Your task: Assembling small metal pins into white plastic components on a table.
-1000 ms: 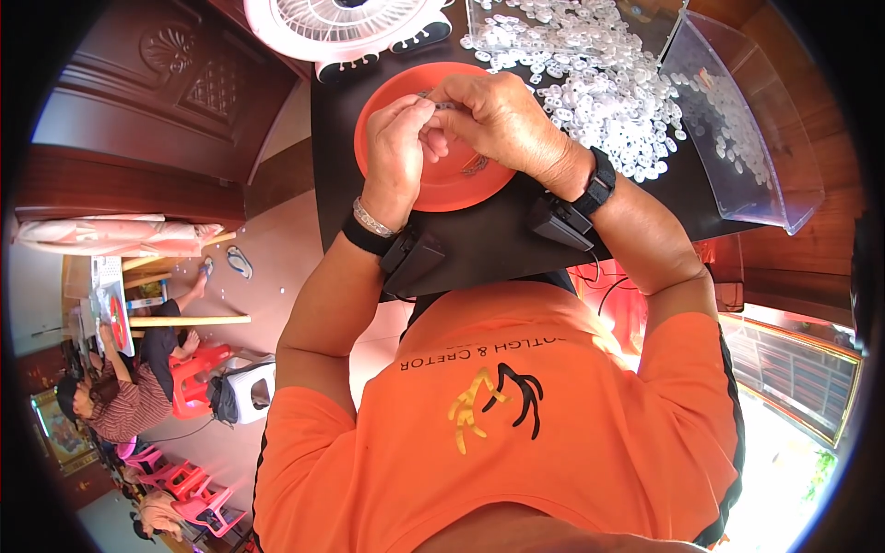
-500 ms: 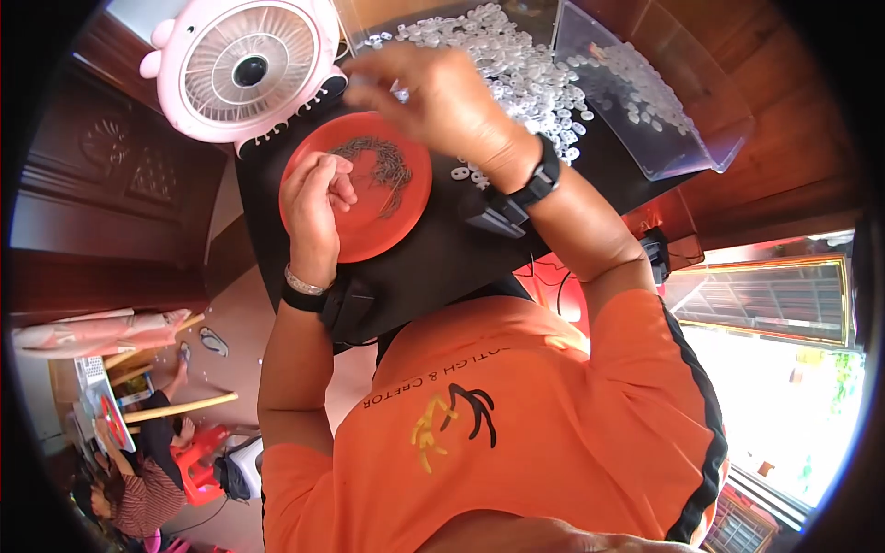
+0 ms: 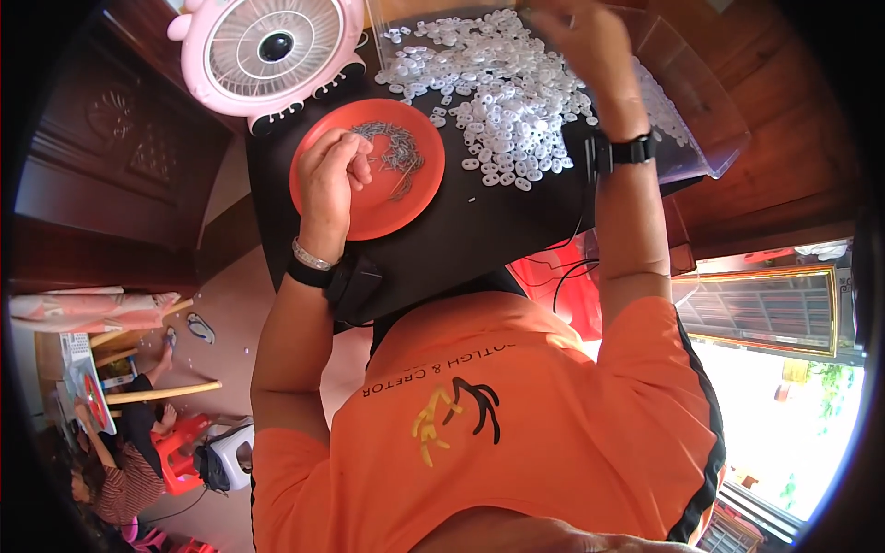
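Left hand (image 3: 334,175) curled over orange plate (image 3: 369,207); right hand (image 3: 579,41) raised above white rings (image 3: 493,88).

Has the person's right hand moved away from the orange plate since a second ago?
Yes. The right hand has left the orange plate and gone far across the pile of white rings; the left hand remains over the plate.

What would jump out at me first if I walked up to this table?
Probably the heap of small white rings spread over the black table, with the right hand raised above it. Beside it, the left hand rests on an orange plate of thin metal pins, below a pink fan.
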Motion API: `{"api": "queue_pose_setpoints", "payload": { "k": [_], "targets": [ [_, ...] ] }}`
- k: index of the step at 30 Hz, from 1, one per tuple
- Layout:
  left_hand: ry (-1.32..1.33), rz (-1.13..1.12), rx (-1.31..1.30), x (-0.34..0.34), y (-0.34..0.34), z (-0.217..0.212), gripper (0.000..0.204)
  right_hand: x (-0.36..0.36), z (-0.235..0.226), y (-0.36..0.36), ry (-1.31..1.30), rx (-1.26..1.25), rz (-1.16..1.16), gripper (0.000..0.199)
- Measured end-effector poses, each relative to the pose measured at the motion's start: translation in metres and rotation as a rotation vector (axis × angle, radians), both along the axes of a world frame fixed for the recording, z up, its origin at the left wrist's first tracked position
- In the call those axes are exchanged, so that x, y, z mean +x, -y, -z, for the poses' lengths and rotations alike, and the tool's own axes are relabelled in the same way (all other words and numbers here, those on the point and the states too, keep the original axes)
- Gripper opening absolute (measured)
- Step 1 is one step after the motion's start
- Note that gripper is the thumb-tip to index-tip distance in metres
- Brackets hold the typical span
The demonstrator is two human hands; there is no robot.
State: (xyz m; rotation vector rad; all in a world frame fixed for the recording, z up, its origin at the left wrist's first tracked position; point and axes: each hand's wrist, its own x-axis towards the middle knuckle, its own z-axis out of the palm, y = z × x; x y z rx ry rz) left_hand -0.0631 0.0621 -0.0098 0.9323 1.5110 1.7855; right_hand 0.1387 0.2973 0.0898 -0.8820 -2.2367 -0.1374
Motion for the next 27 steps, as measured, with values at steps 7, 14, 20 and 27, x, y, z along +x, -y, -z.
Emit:
{"api": "queue_pose_setpoints", "payload": {
  "k": [7,14,20,27],
  "targets": [
    [-0.017,-0.001,-0.014,-0.002,0.001,0.002,0.024,-0.060,0.080,-0.027,0.388,-0.364,-0.334,0.026],
    [-0.062,0.014,-0.047,-0.004,0.004,0.001,0.025,-0.069,0.099,-0.019,0.439,-0.172,-0.308,0.019],
    [-0.024,0.000,-0.019,-0.002,0.004,-0.001,0.025,-0.075,0.092,-0.008,0.505,-0.202,-0.454,0.022],
    [-0.036,-0.001,-0.004,-0.005,0.003,0.000,0.026,-0.088,0.102,0.000,0.613,-0.031,-0.434,0.016]
  ]
}}
